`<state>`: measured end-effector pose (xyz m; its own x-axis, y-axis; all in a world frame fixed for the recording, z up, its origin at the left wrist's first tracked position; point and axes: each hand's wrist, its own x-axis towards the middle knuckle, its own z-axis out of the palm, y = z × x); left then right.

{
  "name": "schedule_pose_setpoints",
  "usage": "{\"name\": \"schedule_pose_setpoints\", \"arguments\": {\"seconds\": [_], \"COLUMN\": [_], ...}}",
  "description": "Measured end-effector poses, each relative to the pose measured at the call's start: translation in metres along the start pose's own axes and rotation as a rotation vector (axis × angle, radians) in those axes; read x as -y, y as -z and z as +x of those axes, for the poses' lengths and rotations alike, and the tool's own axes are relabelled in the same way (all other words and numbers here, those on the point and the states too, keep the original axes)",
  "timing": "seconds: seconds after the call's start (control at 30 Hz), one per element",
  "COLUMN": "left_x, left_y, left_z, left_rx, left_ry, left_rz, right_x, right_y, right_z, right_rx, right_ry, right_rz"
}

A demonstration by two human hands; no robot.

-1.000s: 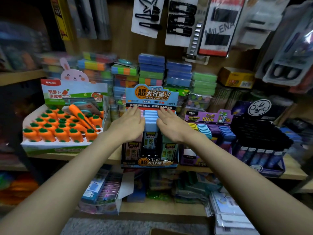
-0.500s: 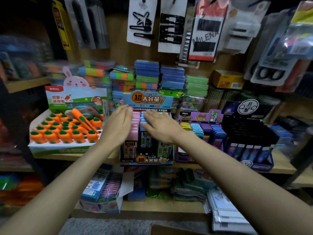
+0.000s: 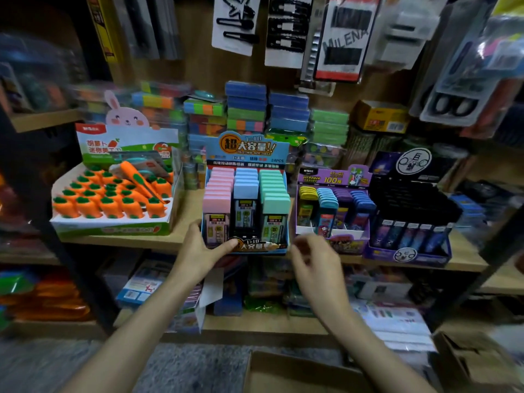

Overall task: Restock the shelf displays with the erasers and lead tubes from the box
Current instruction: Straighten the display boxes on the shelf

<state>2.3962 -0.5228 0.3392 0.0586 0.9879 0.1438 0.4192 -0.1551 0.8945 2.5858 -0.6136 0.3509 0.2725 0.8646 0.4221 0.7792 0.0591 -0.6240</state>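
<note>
A blue display box of lead tubes stands at the shelf's front edge, filled with pink, blue and green rows. My left hand grips its front left corner, thumb on the front wall, fingers round the side. My right hand hovers just off the front right corner, blurred, fingers loosely curled and holding nothing. To the left is the carrot eraser display. An open cardboard box sits on the floor below.
A purple lead tube display and a black one stand right of the blue box. Stacked coloured packs fill the back of the shelf. Hair clip cards hang above. A second carton lies lower right.
Both hands left the tops of the tubes and came down to the box's front. The left now grips the front left corner; the right hangs beside the right corner.
</note>
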Motion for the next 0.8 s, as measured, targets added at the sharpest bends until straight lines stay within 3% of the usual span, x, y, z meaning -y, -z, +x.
{"name": "schedule_pose_setpoints", "arguments": {"seconds": [0.07, 0.17, 0.37, 0.63, 0.8], "left_x": [0.006, 0.015, 0.018, 0.015, 0.016], "left_y": [0.000, 0.000, 0.000, -0.010, -0.017], "left_z": [0.002, 0.006, 0.014, 0.022, 0.023], "left_rx": [0.006, 0.010, 0.035, 0.037, 0.003], "left_ry": [-0.013, -0.056, -0.109, -0.109, -0.097], "left_rz": [0.005, 0.014, 0.053, 0.125, 0.136], "right_x": [-0.007, -0.008, 0.002, -0.021, -0.059], "right_y": [-0.016, -0.032, -0.057, -0.026, 0.020], "right_z": [-0.005, 0.000, 0.000, -0.002, -0.006], "right_rx": [0.021, -0.010, -0.079, 0.008, -0.177], "right_ry": [-0.121, -0.301, -0.367, -0.193, -0.089], "right_rz": [-0.009, 0.172, 0.262, 0.148, -0.057]}}
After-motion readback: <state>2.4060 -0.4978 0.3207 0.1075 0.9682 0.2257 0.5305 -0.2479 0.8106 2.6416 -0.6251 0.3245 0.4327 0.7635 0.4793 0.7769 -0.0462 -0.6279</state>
